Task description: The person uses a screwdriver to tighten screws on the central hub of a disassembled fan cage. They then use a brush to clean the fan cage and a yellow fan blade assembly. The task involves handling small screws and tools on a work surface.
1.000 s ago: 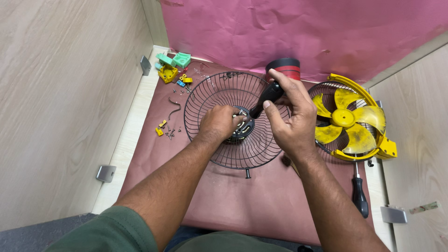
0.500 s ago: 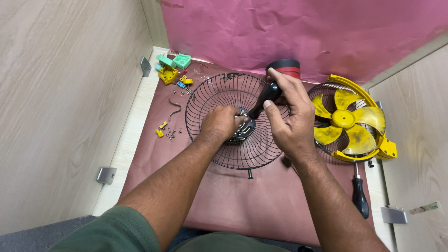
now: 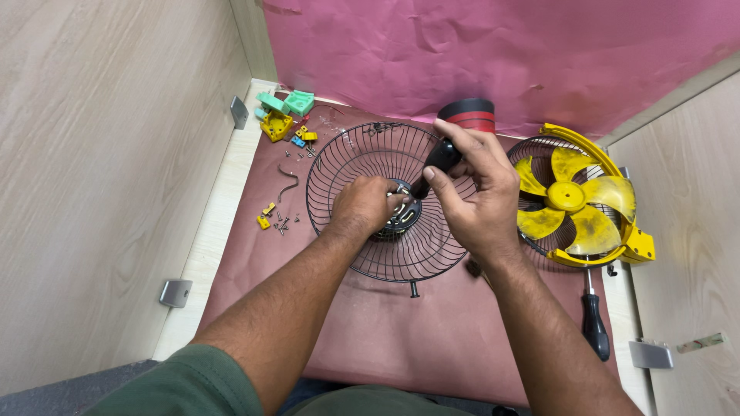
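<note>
Nothing much has shifted since before: our left hand (image 3: 364,202) still pinches the hub of the round black wire fan guard (image 3: 385,202) lying mid-mat, while our right hand (image 3: 476,192) curls around a black-handled screwdriver (image 3: 436,163) angled into that hub.

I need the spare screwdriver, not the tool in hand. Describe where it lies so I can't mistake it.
Start at the yellow fan with its yellow blades and black wire guard on the right of the maroon paper-covered bench. Just below its lower edge, near the bench's right border, lies the black-handled screwdriver, shaft pointing up toward the fan. It is the only long tool lying loose; the other is in the right hand.
</note>
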